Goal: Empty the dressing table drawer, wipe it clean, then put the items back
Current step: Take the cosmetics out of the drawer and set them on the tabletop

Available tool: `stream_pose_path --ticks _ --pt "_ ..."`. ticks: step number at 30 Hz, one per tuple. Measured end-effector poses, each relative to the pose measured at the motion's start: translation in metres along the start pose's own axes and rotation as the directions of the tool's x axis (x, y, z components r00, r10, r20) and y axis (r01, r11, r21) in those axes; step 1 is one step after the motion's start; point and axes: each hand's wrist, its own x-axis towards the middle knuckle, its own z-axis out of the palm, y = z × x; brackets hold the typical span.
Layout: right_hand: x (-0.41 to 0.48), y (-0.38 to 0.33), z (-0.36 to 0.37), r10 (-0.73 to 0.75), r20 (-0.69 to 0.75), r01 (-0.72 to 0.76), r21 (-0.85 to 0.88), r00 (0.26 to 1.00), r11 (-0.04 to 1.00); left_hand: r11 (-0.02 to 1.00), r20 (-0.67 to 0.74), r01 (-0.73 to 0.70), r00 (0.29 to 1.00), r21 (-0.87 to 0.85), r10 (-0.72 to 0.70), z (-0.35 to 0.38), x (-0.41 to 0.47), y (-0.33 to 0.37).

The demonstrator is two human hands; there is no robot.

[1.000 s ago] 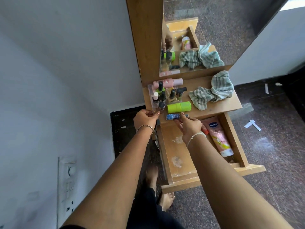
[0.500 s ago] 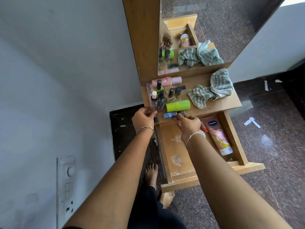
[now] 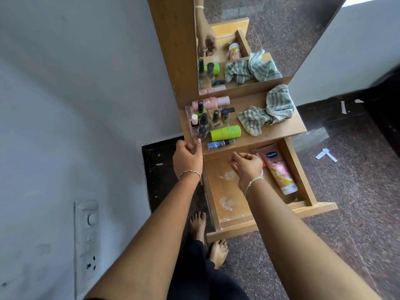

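Note:
The wooden drawer [image 3: 225, 219] is pulled out under the dressing table top [image 3: 279, 131]. A pink Vaseline tube [image 3: 279, 169] lies in its right compartment; the left compartment shows white smudges [image 3: 226, 203]. My right hand [image 3: 246, 165] hovers over the drawer's back, fingers curled, nothing visible in it. Just beyond it a small blue bottle [image 3: 219, 144] lies on the table top's front edge. My left hand [image 3: 187, 158] is curled at the table's front left corner, a fingertip near the clear tray [image 3: 188, 118] of nail polish bottles.
On the table top lie a green cylinder [image 3: 225, 132], a pink bottle [image 3: 213, 102] and a striped cloth [image 3: 268, 111], with the mirror [image 3: 270, 29] behind. A wall with a switch plate [image 3: 86, 239] is on the left. My bare feet [image 3: 217, 250] stand by the drawer front.
My right hand has let go of the small blue bottle on the table top and drawn back over the drawer. The left hand stayed at the table corner.

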Motion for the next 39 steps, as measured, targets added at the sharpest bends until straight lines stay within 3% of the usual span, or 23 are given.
stream_pose_path --ticks 6,11,17,21,29,35,39 --pt "0.007 0.017 -0.046 0.001 -0.083 -0.006 -0.050 0.997 0.999 0.977 0.214 -0.184 0.964 0.107 0.158 0.020 -0.042 -0.005" --pt "0.032 0.022 -0.077 -0.042 -0.182 -0.003 -0.237 0.982 0.972 0.967 0.401 -0.245 0.894 0.065 0.200 0.052 -0.052 -0.010" --pt "0.060 0.028 -0.096 -0.130 -0.108 0.056 -0.517 0.986 0.854 0.941 0.682 -0.244 0.731 0.235 0.019 0.104 -0.044 -0.026" --pt "0.074 0.037 -0.099 -0.125 -0.012 0.088 -0.644 0.992 0.760 0.931 0.773 -0.247 0.632 0.269 -0.055 0.131 -0.041 -0.027" --pt "0.101 0.041 -0.095 -0.173 0.014 0.129 -0.727 0.985 0.674 0.936 0.741 -0.213 0.667 0.279 -0.069 0.161 -0.036 -0.024" --pt "0.100 0.043 -0.098 -0.133 0.011 0.109 -0.642 0.991 0.759 0.972 0.723 -0.054 0.678 0.229 -0.133 0.153 -0.038 -0.017" --pt "0.082 0.035 -0.101 -0.105 -0.037 0.079 -0.423 0.994 0.903 0.991 0.708 0.027 0.698 0.129 -0.111 0.135 -0.042 -0.007"
